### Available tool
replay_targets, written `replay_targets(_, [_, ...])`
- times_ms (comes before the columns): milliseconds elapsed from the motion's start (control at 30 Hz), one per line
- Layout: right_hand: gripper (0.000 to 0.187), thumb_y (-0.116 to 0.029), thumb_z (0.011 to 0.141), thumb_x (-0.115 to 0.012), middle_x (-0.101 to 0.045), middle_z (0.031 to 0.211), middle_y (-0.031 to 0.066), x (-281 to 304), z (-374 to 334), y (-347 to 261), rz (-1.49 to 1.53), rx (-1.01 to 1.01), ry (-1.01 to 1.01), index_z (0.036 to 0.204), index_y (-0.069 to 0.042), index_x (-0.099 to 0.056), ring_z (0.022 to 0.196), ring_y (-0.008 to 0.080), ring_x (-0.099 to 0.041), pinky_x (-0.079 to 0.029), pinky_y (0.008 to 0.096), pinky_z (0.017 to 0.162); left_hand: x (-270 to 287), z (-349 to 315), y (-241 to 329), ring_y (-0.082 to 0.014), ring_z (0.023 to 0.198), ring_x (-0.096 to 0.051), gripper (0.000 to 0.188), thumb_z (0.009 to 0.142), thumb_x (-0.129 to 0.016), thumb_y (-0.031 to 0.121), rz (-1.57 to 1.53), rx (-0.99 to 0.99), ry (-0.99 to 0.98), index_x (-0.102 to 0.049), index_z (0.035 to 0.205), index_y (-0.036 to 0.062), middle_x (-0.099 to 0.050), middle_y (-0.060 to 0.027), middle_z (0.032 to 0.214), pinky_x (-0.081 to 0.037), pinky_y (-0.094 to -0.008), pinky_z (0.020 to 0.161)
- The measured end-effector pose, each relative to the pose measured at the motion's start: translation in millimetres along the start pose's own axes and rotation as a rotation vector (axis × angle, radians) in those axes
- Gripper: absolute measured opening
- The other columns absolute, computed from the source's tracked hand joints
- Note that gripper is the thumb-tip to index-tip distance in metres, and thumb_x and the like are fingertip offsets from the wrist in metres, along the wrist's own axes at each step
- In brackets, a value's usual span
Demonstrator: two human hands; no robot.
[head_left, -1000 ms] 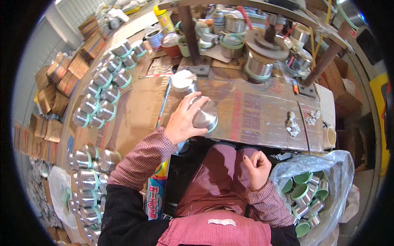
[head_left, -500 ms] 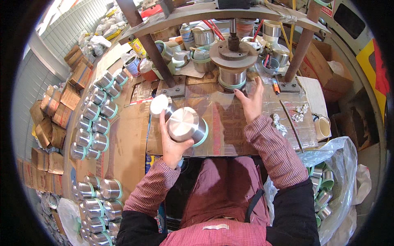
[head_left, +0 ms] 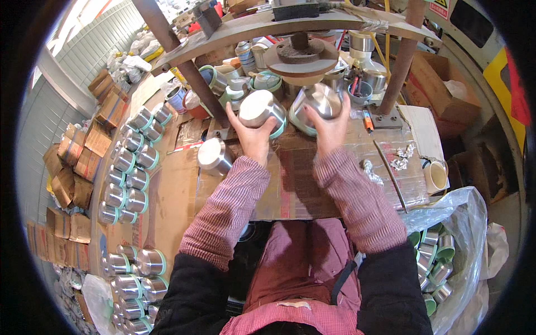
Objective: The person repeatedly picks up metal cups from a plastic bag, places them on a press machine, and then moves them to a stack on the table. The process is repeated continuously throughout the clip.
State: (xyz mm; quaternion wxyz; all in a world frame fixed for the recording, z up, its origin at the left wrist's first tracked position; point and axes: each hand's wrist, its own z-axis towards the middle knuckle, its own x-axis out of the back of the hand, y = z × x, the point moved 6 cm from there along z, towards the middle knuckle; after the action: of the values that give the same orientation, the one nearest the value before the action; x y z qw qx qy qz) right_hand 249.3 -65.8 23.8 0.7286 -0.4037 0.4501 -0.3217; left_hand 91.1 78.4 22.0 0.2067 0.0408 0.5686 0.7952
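Note:
My left hand (head_left: pixel 255 140) is wrapped round a steel cup (head_left: pixel 260 107), tilted with its flat metal base up and a pale green rim below. Just right of it, my right hand (head_left: pixel 330 133) grips a second steel cup with a green rim (head_left: pixel 319 101), also base up and tilted. Both cups are close to the press, in front of its round plate (head_left: pixel 301 60), which hangs raised above them. What lies directly under the plate is partly hidden by the cups. A third steel cup (head_left: pixel 214 154) stands on the cardboard-covered bench beside my left wrist.
Rows of steel cups (head_left: pixel 137 177) line the left cardboard. Press posts (head_left: pixel 209 89) flank the work spot. A metal rod (head_left: pixel 391 173), crumpled foil (head_left: pixel 403 156) and an orange-labelled tube (head_left: pixel 368 120) lie at right. A plastic bag (head_left: pixel 472 234) of cups sits at lower right.
The press plate has risen off the cup beneath it. My right hand has closed on that cup. My left hand has carried its cup forward and right, towards the press.

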Motion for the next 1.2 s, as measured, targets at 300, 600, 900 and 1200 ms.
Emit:
replay_targets(300, [0.104,-0.002,0.067,-0.076,-0.040,0.153,0.0137,188,-158,-114,-0.196,-0.006,0.213,0.159,-0.008,-0.028,0.139,0.0285,-0.043,-0.034,0.0414,0.117,-101,23,-74,-0.0346,0.133,-0.051,0.140,0.066,-0.092,0.018,0.299,-0.035,-0.365,0.011,0.160,0.0062,-0.046,-0.0260,0.147,-0.038,-0.0405,0.115])
replay_targets(600, [0.074,-0.020,0.092,-0.072,-0.036,0.157,0.0163,419,-241,-209,-0.803,0.242,0.733,0.155,-0.004,-0.036,0.141,0.0308,-0.041,-0.034,0.0464,0.117,-35,-107,4,-0.0381,0.146,-0.026,0.095,0.082,-0.076,0.021,0.521,-0.233,-0.512,-0.023,0.158,0.0021,-0.027,-0.0218,0.158,-0.021,-0.0494,0.122])
replay_targets(900, [0.042,-0.007,0.090,-0.067,-0.057,0.131,0.0137,459,-263,-199,-1.193,0.203,0.525,0.131,0.000,-0.057,0.125,0.0266,-0.051,-0.037,0.0427,0.112,122,-202,80,-0.0334,0.137,-0.044,0.066,0.081,-0.069,0.012,0.576,-0.217,-0.323,-0.049,0.143,0.0013,-0.047,-0.0182,0.145,-0.030,-0.0441,0.118])
replay_targets(1200, [0.039,0.012,0.085,-0.067,-0.036,0.073,-0.0019,268,-229,-96,-0.496,0.024,0.095,0.072,-0.010,-0.037,0.069,0.0085,-0.033,-0.031,0.0245,0.066,474,-157,117,-0.0443,0.140,-0.037,0.086,0.082,-0.076,0.035,1.932,0.419,0.066,-0.037,0.154,0.0085,-0.036,-0.0241,0.154,-0.032,-0.0519,0.117])
